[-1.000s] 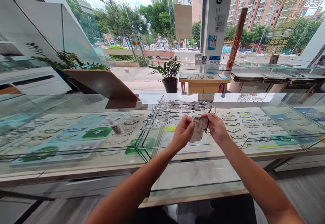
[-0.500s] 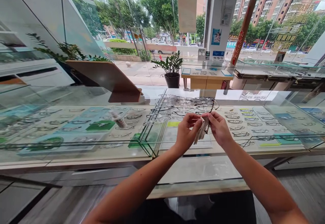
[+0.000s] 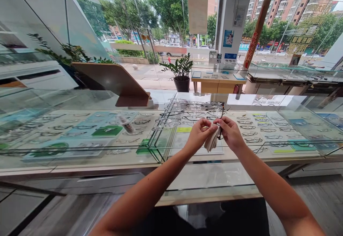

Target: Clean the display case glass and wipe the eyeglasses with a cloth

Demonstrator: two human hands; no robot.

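Observation:
Both my hands are together above the glass display counter (image 3: 241, 161). My left hand (image 3: 199, 133) is closed on a pale, folded cleaning cloth (image 3: 211, 143), which hangs below its fingers. My right hand (image 3: 230, 132) pinches a pair of dark-framed eyeglasses (image 3: 222, 110); one temple arm sticks up above the fingers. Cloth and frame meet between my fingertips, and the fingers hide most of the lenses. Just beyond my hands, several eyeglasses (image 3: 195, 114) lie in rows on the counter top.
A small bottle (image 3: 125, 124) stands on the glass to the left. Behind it is a tilted brown board (image 3: 109, 80) on a base. More eyeglasses (image 3: 248, 134) show inside the case. A potted plant (image 3: 182, 70) stands beyond the counter.
The cloth has shifted and hangs spread wider below my left hand. The eyeglasses have tilted slightly, their raised temple arm moving a little left. Both hands keep their hold.

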